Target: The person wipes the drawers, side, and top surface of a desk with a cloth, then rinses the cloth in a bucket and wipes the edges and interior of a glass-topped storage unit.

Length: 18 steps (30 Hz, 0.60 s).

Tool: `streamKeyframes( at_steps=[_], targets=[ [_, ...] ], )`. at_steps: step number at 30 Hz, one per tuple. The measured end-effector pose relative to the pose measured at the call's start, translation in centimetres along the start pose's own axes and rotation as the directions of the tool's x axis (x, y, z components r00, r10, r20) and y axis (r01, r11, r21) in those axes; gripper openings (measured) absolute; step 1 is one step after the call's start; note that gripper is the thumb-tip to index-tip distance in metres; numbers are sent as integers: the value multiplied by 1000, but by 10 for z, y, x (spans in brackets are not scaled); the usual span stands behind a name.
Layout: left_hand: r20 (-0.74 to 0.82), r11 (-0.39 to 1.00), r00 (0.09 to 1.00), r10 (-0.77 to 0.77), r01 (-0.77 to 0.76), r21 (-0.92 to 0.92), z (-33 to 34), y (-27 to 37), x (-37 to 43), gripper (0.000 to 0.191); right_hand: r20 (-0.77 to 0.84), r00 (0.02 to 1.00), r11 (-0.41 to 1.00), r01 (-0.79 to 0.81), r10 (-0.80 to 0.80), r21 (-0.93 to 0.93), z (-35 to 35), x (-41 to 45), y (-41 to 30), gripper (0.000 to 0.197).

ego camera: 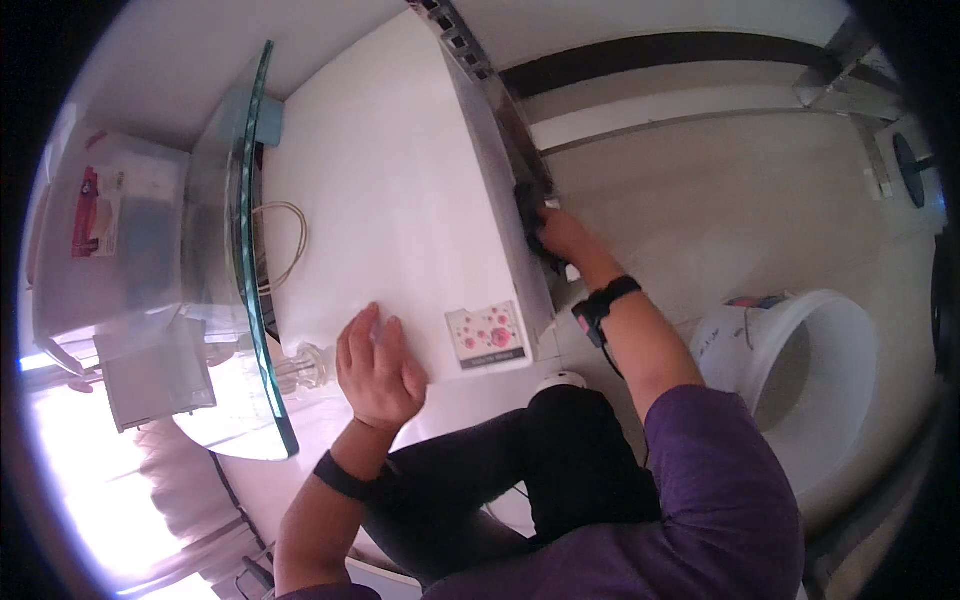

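Note:
My left hand [379, 371] is at the near edge of a white cabinet-like top [382, 165], palm down with the fingers a little apart. Nothing is in it; whether it touches the surface I cannot tell. My right hand [568, 236] reaches down past the right side of the white unit and grips a dark, soft-looking item [531, 217], whose exact kind is unclear. Its fingertips are partly hidden. A card with a pink rose print [486, 334] lies at the top's near right corner, between my hands.
A thick glass shelf [251, 225] stands along the left, near a looped cable [302, 232] and a clear glass vessel [306, 366]. Beyond the glass is a translucent plastic bin [150, 165]. A perforated metal upright [461, 45] borders the unit. A white bucket [814, 375] lies right.

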<state>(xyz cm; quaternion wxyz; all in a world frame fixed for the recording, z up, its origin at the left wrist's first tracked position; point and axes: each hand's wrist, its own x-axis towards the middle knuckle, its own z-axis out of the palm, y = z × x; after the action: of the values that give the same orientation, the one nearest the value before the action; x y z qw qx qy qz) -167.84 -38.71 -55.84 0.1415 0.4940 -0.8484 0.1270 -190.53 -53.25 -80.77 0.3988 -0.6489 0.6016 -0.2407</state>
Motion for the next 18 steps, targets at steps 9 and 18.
streamKeyframes(
  at_steps=[9,18],
  targets=[
    [-1,998,998,-62,62,35,1,2,-6,32,297,938,954,-93,179,-284,-1,-165,-10,30],
    [18,988,993,-118,115,100,-3,6,-12,27,229,971,996,-81,69,43,-43,-263,-28,27]
  ],
)
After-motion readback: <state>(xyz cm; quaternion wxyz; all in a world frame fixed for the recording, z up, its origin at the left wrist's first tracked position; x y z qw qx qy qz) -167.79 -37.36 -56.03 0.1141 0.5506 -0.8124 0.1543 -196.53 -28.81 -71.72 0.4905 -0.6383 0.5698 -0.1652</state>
